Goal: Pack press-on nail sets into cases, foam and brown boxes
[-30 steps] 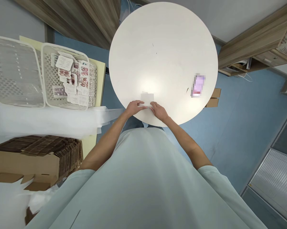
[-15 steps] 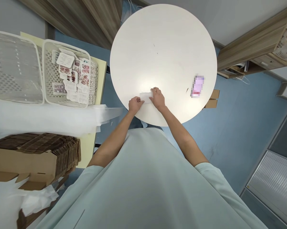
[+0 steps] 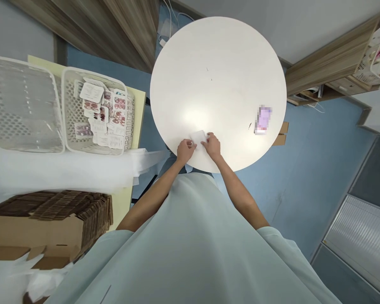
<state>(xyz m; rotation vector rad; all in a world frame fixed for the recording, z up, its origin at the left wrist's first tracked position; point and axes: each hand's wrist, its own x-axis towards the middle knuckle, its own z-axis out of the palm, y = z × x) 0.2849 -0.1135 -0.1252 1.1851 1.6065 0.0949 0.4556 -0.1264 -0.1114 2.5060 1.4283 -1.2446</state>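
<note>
A small white folded packet (image 3: 198, 137), its wrapping thin and whitish, is held between my two hands at the near edge of the round white table (image 3: 227, 55). My left hand (image 3: 185, 151) has its fingers closed on the packet's left side. With thumb and fingers bent, my right hand (image 3: 213, 147) grips the right side. The packet lies tilted, low over or on the tabletop; what is inside it is hidden.
A phone-like purple item (image 3: 263, 118), blurred out, lies at the table's right. On the yellow side table (image 3: 138, 114) at left stand a basket (image 3: 131, 122) of carded press-on nails, a second basket (image 3: 22, 145), white sheets (image 3: 82, 171) and a carton (image 3: 60, 232) of folded cardboard.
The packet has turned from lying straight to slanting, and my right hand has shifted from its top corner to its right side. The whole view has shifted slightly.
</note>
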